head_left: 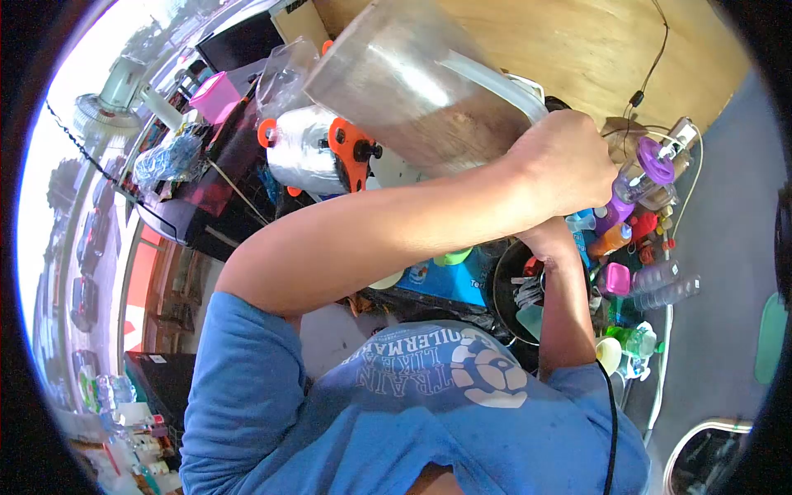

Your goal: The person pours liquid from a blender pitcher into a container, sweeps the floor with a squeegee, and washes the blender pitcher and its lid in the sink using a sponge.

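My left arm reaches across to the right, and my left hand (565,161) is closed in a fist; what its fingers hold is hidden. Beside that fist, a large clear plastic container (412,78) lies tilted, its white rim near my wrist. My right hand (546,237) is just below, mostly covered by my left hand and wrist, so its fingers do not show. Left of the container is a roll of clear film (305,150) in an orange holder (351,153). Under my right forearm sits a dark round pan (505,289) with utensils in it.
A clear cup with a purple lid (656,161), a power plug (683,132), bottles (612,239) and clear cups (660,285) crowd the right side. A pink container (216,97) and a fan (111,107) are at the left. A wooden panel (577,49) stands behind.
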`<state>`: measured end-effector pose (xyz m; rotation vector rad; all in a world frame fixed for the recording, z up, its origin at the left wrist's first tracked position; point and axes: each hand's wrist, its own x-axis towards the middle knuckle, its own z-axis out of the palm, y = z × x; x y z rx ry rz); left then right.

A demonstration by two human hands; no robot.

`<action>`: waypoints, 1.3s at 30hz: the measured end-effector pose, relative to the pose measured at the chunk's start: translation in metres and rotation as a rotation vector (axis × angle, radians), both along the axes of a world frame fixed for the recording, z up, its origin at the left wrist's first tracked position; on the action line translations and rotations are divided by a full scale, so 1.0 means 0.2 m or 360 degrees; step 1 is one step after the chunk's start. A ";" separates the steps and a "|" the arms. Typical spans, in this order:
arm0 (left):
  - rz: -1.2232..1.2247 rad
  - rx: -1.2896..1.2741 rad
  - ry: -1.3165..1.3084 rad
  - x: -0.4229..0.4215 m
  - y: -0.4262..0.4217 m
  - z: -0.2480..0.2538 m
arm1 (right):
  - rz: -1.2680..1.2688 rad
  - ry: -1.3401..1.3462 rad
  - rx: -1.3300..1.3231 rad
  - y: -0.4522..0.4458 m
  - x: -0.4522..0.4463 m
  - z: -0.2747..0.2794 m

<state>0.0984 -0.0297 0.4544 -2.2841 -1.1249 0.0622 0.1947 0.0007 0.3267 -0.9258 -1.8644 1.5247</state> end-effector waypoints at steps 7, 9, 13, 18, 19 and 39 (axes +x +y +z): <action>0.0069 -0.0117 0.0135 0.03 -0.02 0.06 | 0.0015 0.0131 -0.0075 -0.03 0.00 0.07; 0.0131 -0.0147 0.0138 0.03 -0.02 0.07 | 0.0051 0.0171 -0.0074 -0.02 0.00 0.07; 0.0088 -0.0074 0.0055 -0.01 -0.03 0.03 | 0.0138 0.0087 -0.0116 -0.02 -0.01 0.04; 0.0159 -0.0068 0.0034 -0.07 -0.02 -0.02 | 0.0321 0.0250 -0.0193 0.01 -0.05 -0.07; 0.0186 -0.0092 0.0060 -0.09 -0.02 -0.03 | 0.0310 0.0259 -0.0195 0.00 -0.06 -0.07; 0.0564 -0.0137 0.0044 -0.08 0.05 -0.14 | 0.0325 0.0273 -0.0212 0.05 -0.12 -0.20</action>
